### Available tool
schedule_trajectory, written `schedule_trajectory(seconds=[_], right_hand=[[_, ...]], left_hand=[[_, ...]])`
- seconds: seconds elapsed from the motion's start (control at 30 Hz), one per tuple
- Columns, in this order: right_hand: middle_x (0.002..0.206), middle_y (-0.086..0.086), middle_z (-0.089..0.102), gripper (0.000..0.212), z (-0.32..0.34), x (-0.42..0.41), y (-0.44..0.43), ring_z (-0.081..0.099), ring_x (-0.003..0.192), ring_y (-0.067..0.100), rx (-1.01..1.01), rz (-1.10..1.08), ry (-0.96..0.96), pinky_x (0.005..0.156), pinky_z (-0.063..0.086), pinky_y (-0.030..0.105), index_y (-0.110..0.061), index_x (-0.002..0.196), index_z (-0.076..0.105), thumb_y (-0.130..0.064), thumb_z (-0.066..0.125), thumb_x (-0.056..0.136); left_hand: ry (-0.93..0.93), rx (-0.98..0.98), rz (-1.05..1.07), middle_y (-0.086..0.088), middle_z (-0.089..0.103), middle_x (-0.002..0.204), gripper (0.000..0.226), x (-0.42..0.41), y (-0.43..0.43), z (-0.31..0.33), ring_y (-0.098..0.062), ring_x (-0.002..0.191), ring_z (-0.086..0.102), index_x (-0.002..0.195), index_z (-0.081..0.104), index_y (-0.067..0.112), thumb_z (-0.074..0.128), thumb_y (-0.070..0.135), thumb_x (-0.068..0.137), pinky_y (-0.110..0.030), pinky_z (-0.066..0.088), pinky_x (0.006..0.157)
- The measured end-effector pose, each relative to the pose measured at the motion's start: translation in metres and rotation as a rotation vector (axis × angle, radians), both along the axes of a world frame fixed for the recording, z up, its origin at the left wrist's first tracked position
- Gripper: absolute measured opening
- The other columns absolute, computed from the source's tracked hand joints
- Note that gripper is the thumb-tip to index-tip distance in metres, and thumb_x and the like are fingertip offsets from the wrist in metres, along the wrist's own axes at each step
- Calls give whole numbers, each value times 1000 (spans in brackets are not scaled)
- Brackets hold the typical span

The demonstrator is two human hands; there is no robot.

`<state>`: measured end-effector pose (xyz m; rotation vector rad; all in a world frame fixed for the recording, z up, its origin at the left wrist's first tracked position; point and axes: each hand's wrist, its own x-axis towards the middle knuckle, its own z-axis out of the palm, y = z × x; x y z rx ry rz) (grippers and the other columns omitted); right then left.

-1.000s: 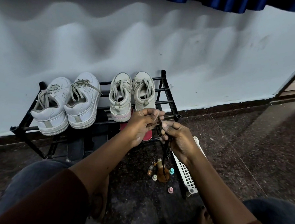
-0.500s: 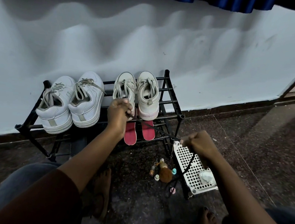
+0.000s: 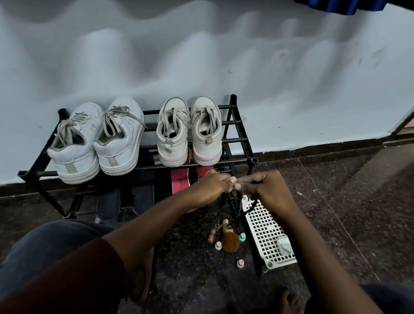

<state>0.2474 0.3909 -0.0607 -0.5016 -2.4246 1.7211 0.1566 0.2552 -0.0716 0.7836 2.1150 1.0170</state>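
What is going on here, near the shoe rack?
A person sitting on the floor pinches a thin dark cord between the left hand and the right hand, which meet in front of a black shoe rack. The cord's loose end hangs over a white perforated tray on the floor. Two pairs of white sneakers stand untouched on the rack's top shelf, and small bottles lie on the floor beside the tray.

Pale wall (image 3: 208,58); dark speckled floor (image 3: 346,205); black rack (image 3: 253,159).

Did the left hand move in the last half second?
Yes: the left hand shifted right and nearer the person, off the beige shoe, to meet the right hand beside the rack, at its front right corner.
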Motion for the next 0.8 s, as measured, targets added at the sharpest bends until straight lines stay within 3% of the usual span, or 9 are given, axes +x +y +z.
schedule_trajectory(seconds=[0.1,0.23,0.3,0.43,0.5,0.57,0.67,0.7,0.8], right_hand=[[88,12,72,5,-2,4,6,56,67,16,-65,-3,-74,62,45,23,-9,82,74,-8,70,79],[69,-7,71,7,-5,9,21,51,54,6,-30,3,-150,52,40,15,0,83,73,-2,66,81],[75,-7,72,11,-6,12,30,56,54,1,12,-9,-165,57,43,17,8,82,71,-2,66,81],[87,0,73,13,-4,16,38,59,57,-1,113,-65,-134,60,43,23,-10,69,74,-5,68,80],[88,0,73,8,-3,15,36,63,64,3,227,-79,-104,61,48,24,-12,76,75,-8,69,80],[90,3,73,10,1,12,30,66,74,11,336,-55,-64,69,51,20,-10,88,75,-10,70,80],[93,3,72,16,5,8,17,66,82,8,387,20,2,80,51,21,-12,94,74,-11,71,79],[93,3,73,17,6,7,14,66,81,8,394,38,23,82,51,24,-13,95,74,-11,72,78],[84,2,74,15,5,4,9,68,77,10,364,59,64,79,54,31,-15,91,75,-13,73,77]], left_hand=[[94,-75,0,-7,40,100,33,-5,-4,-2,-19,94,44,75,48,18,37,35,101,-26,34,75],[274,-218,48,-25,47,120,34,-19,-13,-5,-31,122,37,73,43,13,37,32,101,-32,32,95],[355,-312,72,-26,48,122,36,-27,-18,-8,-34,130,30,73,46,12,36,33,101,-36,30,99],[469,-488,140,-19,37,132,37,-34,-23,-12,-37,126,30,107,60,11,35,37,100,-42,31,100],[548,-544,143,-18,36,132,37,-28,-22,-9,-35,124,31,118,59,17,33,38,101,-41,33,97],[533,-496,87,-20,33,137,39,-20,-19,-5,-35,128,27,129,52,24,28,39,102,-43,30,101],[254,-223,-34,-22,15,151,41,-3,-12,1,-39,141,10,139,39,40,25,42,101,-54,14,113],[183,-149,-62,-21,18,149,41,2,-9,1,-37,140,13,139,39,41,25,43,101,-53,15,114],[121,-45,-114,-8,40,116,37,11,1,-2,-23,117,38,125,55,26,30,39,101,-31,32,94]])
